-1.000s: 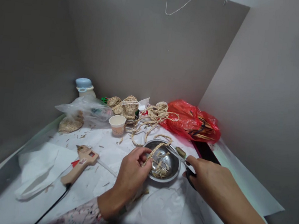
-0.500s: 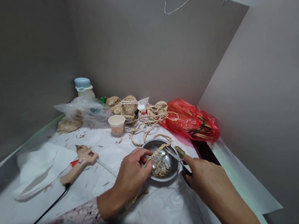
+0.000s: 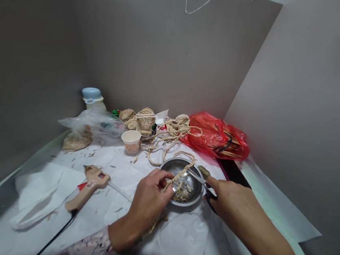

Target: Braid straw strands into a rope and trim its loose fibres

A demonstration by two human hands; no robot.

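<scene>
Nearest, the left hand [image 3: 149, 197] had its thumb and forefinger closed in a pinch on a braided cord [image 3: 179, 174], the other fingers curled behind. The right hand [image 3: 232, 198] had its fingers bent around the black handles of the scissors [image 3: 196, 176]; a green-brown piece [image 3: 204, 171] sat at its forefinger tip, whether worn or held I could not tell.

Some trimming looked already done: pale clippings [image 3: 182, 193] lay loose in the metal bowl [image 3: 185, 205]. The blades were at the cord over the bowl, but whether they were biting could not be made out. The cord appeared unsevered there, and how much of it had been trimmed was unclear.

It was straw-coloured, plaited and a little rough, slanting from the pinch across the bowl, then curving over the far rim towards more cord [image 3: 175, 134] in loose loops. Left of the bowl, a glue gun [image 3: 87, 189] lay on the white sheet [image 3: 110, 219].

Farther off stood a paper cup [image 3: 131, 142], with coiled woven pieces [image 3: 145, 118] behind it, apparently finished in part. A red bag [image 3: 203, 131] lay to their right, and a blue-lidded bottle [image 3: 92, 94] stood far left.
</scene>
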